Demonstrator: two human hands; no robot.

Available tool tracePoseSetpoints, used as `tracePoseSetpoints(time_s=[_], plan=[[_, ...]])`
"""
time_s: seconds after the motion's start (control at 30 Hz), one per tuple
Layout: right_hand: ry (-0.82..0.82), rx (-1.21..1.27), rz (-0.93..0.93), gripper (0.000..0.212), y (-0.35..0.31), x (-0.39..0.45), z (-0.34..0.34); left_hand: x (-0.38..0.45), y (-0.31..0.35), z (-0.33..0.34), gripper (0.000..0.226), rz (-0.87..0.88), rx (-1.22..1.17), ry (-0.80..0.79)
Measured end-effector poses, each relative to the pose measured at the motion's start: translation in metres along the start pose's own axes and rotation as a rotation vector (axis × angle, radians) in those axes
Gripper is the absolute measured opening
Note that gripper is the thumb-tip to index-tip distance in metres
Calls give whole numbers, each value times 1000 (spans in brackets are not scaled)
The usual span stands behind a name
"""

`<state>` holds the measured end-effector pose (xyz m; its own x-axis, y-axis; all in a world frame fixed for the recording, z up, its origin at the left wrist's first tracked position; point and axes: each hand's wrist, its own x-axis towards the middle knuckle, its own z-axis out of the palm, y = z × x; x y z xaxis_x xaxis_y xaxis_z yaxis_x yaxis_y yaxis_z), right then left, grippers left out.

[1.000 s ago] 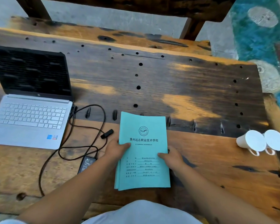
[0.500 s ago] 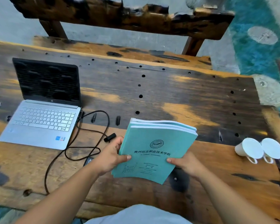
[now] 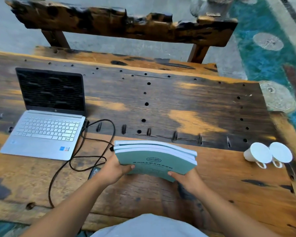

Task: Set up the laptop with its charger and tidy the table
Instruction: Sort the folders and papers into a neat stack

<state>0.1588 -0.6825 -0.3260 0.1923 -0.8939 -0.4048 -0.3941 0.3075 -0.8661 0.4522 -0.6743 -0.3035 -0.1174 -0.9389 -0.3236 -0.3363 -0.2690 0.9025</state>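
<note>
Between my two hands: a stack of teal booklets (image 3: 155, 159), lifted clear of the surface (image 3: 212, 182) and tilted so its far edge rides higher than the near one.
Stack's long axis: I read it as running left to right across me, with the white page edges facing away toward the far side of the surface.
Left hand (image 3: 114, 170): closed on the stack's near-left corner, thumb lying on the top cover, the rest of the fingers hidden beneath.
Right hand (image 3: 186, 179): closed on the near-right corner, thumb on the cover edge, fingers underneath and out of sight.
Which hand is nearer: both touch the stack; neither leads.
Look of the stack: several thin soft-cover booklets, teal covers, a round emblem and a printed line on top; the pile bows slightly, so I judge it floppy and prone to fanning out if one grip loosens.
Open room: I see bare wood ahead and to the right, short of the two white cups (image 3: 266, 154) lying on their sides near the right edge.
Laptop (image 3: 46, 117): open at the left, screen dark.
Charger cable (image 3: 92, 151): looped just beside my left hand, running to the laptop's right side; its power brick (image 3: 94, 171) peeks out by my left wrist.
Risk, as I judge it: setting the stack down leftward would land it on the cable.
</note>
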Motion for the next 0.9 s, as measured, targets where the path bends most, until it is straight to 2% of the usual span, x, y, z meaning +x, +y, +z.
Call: tracePoseSetpoints(time_s=[0.13,0.3,0.4,0.5,0.63,0.8,0.9], plan=[[49,-8,13,43,3,6,6,1,-18,10,46,-98,-16,16],[13,49,90,35,-1,29,0,22,-22,3,49,-107,49,17],[-20,68,126,30,-9,55,-4,48,-16,-8,48,-169,30,23],[-16,76,154,32,-20,86,-3,79,-13,-17,38,-243,24,94],[-33,101,212,36,-32,128,0,120,-16,-28,30,-337,-12,106],[-61,29,273,26,-33,171,13,152,-39,-36,18,-452,-111,107],[-40,-125,328,27,-30,188,25,161,-49,-40,17,-481,53,84]])
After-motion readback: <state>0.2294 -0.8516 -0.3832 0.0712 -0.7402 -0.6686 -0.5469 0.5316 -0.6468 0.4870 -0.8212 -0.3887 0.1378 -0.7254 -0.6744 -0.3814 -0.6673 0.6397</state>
